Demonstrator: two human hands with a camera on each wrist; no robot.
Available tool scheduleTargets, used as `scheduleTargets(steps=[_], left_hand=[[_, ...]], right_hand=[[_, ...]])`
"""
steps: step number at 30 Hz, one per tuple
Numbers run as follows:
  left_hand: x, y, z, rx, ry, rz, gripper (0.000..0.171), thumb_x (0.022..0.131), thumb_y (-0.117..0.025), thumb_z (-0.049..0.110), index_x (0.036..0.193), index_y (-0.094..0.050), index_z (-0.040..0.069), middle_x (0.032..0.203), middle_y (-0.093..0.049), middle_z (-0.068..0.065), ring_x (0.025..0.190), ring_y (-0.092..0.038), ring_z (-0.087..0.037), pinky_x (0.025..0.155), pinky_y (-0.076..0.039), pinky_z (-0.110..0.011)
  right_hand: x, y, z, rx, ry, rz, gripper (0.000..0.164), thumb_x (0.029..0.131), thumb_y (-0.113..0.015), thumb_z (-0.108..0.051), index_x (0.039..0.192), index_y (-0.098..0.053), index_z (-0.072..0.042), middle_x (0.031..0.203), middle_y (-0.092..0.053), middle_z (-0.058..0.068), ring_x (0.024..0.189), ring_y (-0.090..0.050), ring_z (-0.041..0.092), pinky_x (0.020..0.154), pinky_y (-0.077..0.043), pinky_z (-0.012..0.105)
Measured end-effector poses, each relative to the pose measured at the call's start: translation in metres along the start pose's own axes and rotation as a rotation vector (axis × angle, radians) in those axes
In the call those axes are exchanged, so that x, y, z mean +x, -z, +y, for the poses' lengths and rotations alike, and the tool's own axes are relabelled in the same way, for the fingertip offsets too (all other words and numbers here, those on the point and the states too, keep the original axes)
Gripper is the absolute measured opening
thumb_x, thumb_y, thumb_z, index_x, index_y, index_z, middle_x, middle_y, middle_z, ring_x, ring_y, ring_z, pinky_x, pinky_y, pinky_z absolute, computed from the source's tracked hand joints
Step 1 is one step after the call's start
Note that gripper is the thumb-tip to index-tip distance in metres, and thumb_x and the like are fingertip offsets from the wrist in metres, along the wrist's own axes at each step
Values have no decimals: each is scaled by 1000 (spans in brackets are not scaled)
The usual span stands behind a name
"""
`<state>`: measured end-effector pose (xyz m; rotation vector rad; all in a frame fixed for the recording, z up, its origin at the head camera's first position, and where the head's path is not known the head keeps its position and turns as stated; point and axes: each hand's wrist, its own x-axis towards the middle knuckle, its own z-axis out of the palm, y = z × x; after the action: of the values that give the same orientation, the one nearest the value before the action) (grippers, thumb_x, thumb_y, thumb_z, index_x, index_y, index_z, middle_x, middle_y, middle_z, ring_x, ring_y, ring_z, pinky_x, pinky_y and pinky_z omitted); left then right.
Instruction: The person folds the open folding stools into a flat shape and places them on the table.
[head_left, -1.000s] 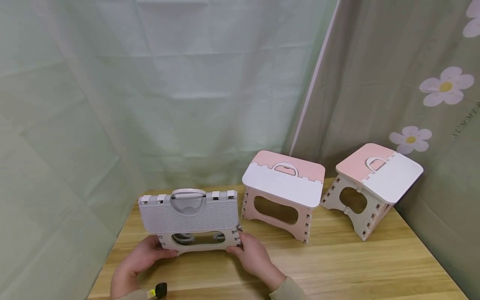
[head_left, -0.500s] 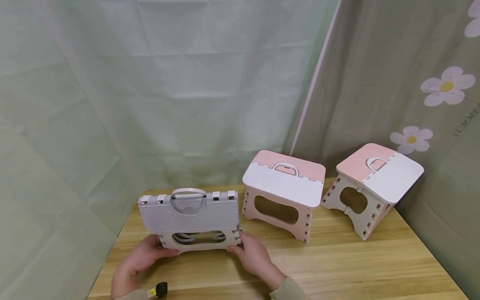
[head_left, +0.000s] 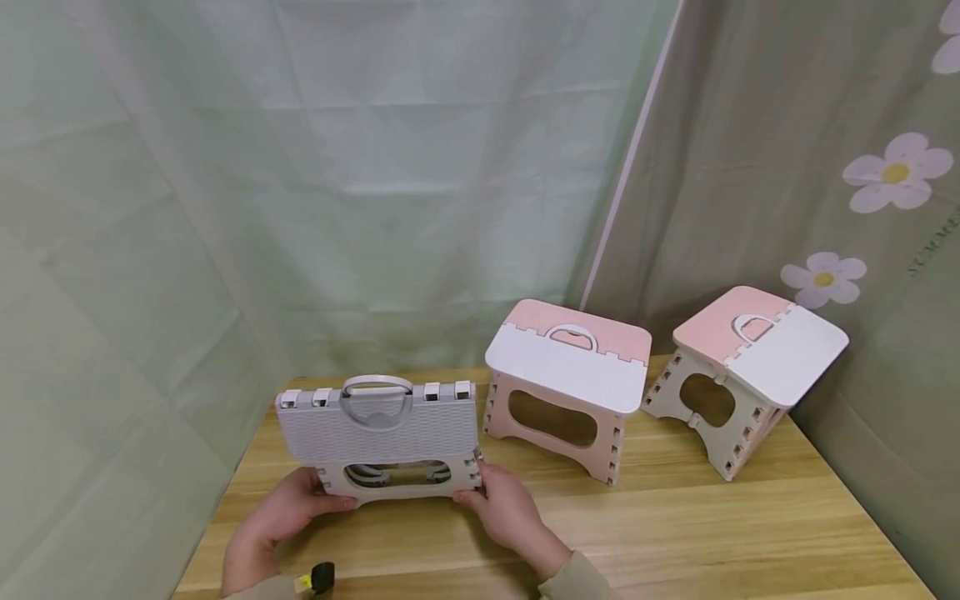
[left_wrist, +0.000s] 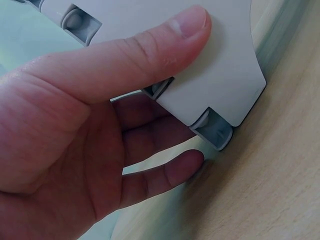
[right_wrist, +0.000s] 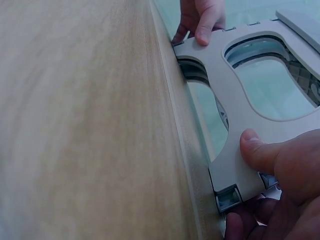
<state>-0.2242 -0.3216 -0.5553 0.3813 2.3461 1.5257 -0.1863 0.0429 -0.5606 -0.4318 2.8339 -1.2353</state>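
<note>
In the head view, a grey folding stool (head_left: 378, 446) stands half folded at the left of the wooden table (head_left: 697, 542), its seat ridged up along the hinge and its handle loop at the top. The left hand (head_left: 288, 510) grips its left end and the right hand (head_left: 506, 507) its right end, both low down, with the thumbs on the near side. Just right of it, a little farther off, is an unfolded pink-and-white stool (head_left: 570, 375); at the far right stands a second pink-and-white stool (head_left: 787, 354), turned at an angle. Behind hangs a pale green curtain (head_left: 390, 208), and to the right a grey-green one printed with white flowers (head_left: 896, 172). In the left wrist view, the thumb lies on the leg panel's face and fingers reach behind its edge, pinching it between them — the lowest finger stands apart, near the tabletop. In the right wrist view, the right thumb presses the panel near its corner, the fingers tucked behind — partly hidden — while the left hand pinches the far end.
</note>
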Motion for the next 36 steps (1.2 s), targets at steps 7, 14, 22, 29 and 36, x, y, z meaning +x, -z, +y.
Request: scheduleTargets(steps=[7,14,22,29,36], left_hand=[[1,1,1,8,3,-1,46,91,-87,11,128,-67,-6,123,-74,-17,103,-69,-19,86,-55,-27],[-2,0,3,78,2,21,45,90,-89,16,125,-69,-4,118,-75,-12,102,-68,-22,86,-54,-28],[-5,1,13,207,23,80,58,86,-92,26,130,-66,-1,121,-74,-8,108,-67,-22,92,-54,-33],[-6,4,12,211,33,123,69,83,-95,29,135,-60,0,126,-72,-10,113,-66,-23,95,-53,-32],[-11,3,14,213,89,144,64,83,-95,27,131,-64,-3,117,-74,-11,104,-68,-23,87,-56,-33]], right_hand=[[1,0,1,7,-13,-2,33,98,-76,-42,123,-73,-20,114,-74,-2,109,-70,23,88,-56,43],[0,1,5,59,-27,-27,41,98,-77,-45,130,-72,-19,120,-74,-1,113,-69,24,93,-56,45],[1,16,6,185,-40,-95,37,97,-81,-35,121,-71,-10,108,-74,-2,100,-67,14,87,-55,36],[2,25,9,230,-93,-54,56,88,-91,-28,125,-55,-5,100,-68,1,91,-64,16,81,-54,38],[4,23,16,115,-61,-39,72,88,-91,-35,146,-60,-8,126,-61,12,107,-61,26,92,-52,49]])
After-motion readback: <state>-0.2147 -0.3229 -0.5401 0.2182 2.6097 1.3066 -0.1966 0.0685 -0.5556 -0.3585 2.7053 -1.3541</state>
